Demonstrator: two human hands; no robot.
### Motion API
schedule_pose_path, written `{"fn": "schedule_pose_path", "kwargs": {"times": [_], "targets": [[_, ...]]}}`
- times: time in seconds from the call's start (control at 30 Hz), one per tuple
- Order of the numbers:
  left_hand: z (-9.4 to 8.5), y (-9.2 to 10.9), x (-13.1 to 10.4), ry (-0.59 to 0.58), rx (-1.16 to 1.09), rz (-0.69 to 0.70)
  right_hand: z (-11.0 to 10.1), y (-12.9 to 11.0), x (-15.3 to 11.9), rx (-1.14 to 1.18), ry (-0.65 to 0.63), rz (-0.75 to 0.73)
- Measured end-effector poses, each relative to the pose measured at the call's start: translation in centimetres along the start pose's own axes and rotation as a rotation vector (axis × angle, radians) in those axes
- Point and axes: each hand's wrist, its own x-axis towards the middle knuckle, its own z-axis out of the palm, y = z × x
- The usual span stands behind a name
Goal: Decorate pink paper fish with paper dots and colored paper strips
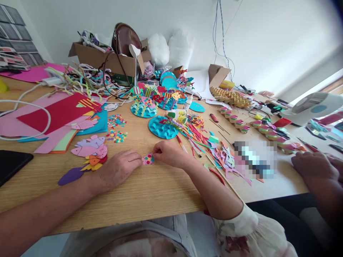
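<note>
A small pink paper fish (148, 159) with coloured dots lies on the table between my hands. My left hand (118, 167) rests low on the wood, its fingertips holding the left end of the fish. At the other end, the fingers of my right hand (168, 153) are pinched together on its edge; the exact grip is partly hidden. Beside my left hand is a pile of cut-out paper fish (91, 146), with a purple paper oval (71, 176) below. Loose coloured dots (117, 136) lie behind it.
Behind my right hand stands a blue wavy base (162, 127), with decorated fish models (144, 101) farther back. Paper strips and scraps (222, 153) spread to the right. Coloured sheets (59, 116) and a black phone-like object (13, 166) are at left. Another person's hand (314, 166) rests at far right.
</note>
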Motion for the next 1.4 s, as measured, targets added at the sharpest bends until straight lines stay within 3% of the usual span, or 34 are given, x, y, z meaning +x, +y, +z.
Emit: {"fn": "schedule_pose_path", "kwargs": {"times": [1.07,1.4], "targets": [[0.01,-0.05,0.03,0.004,0.023,0.002,-0.1,0.69,-0.18,0.014,0.073,-0.014],[-0.01,0.0,0.09,0.022,0.034,0.013,-0.06,-0.12,0.03,-0.009,-0.012,-0.043]]}}
